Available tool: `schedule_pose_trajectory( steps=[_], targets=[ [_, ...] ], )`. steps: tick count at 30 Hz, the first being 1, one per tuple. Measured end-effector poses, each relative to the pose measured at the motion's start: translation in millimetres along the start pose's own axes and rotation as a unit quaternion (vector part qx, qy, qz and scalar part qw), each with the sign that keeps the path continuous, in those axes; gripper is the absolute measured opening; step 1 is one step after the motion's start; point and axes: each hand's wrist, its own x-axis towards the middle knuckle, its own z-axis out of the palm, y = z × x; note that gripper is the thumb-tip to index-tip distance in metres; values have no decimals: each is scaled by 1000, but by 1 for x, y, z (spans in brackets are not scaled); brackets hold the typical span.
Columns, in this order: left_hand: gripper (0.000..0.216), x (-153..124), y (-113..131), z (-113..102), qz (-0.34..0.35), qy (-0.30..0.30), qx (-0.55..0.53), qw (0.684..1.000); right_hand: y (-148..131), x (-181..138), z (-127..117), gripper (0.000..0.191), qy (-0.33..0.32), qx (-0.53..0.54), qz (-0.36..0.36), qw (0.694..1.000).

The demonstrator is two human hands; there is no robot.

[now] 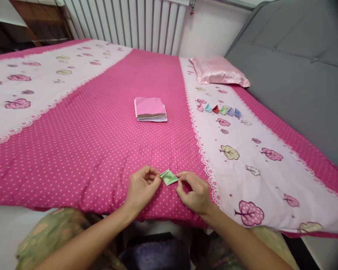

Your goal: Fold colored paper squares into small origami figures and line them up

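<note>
A small piece of folded green paper (169, 177), roughly diamond-shaped with creases showing, is stretched between my two hands just above the near edge of the bed. My left hand (143, 184) pinches its left corner between thumb and fingers. At the opposite corner, my right hand (195, 191) pinches it the same way. Farther off lies a stack of square coloured paper (150, 107), a pink sheet on top. To the right, several small folded paper boats (215, 109) in pink, light blue, red, green and blue stand in a row.
The bed's pink dotted cover (101, 150) has white strips printed with trees. A shiny pink pillow (218, 70) rests by the grey padded headboard (298, 63) on the right. Behind the bed is a white radiator (126, 24).
</note>
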Motion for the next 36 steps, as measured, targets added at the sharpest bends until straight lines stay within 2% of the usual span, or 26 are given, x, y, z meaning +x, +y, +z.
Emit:
schedule_pose_trajectory(
  steps=[7,12,15,20,24,30,36],
  targets=[
    [9,0,-5,-3,57,-17,45,997,1,2,3,15,14,-18,13,1000],
    [20,0,2,-6,162,-27,159,974,3,2,0,24,-17,-23,-35,999],
    [24,-1,3,-6,189,-40,184,964,4,1,-1,25,-42,-51,-48,997],
    [27,-3,1,-4,211,-57,244,945,3,0,-1,29,-86,-95,-57,990],
    [20,-5,2,-3,225,-47,306,924,-1,0,-1,27,-92,-118,-46,988],
    [22,-9,2,-1,216,-42,376,900,-3,0,0,28,-115,-125,-24,985],
    [28,-5,5,0,207,-95,389,892,-5,-1,-1,38,-142,-115,-10,983]
  ],
)
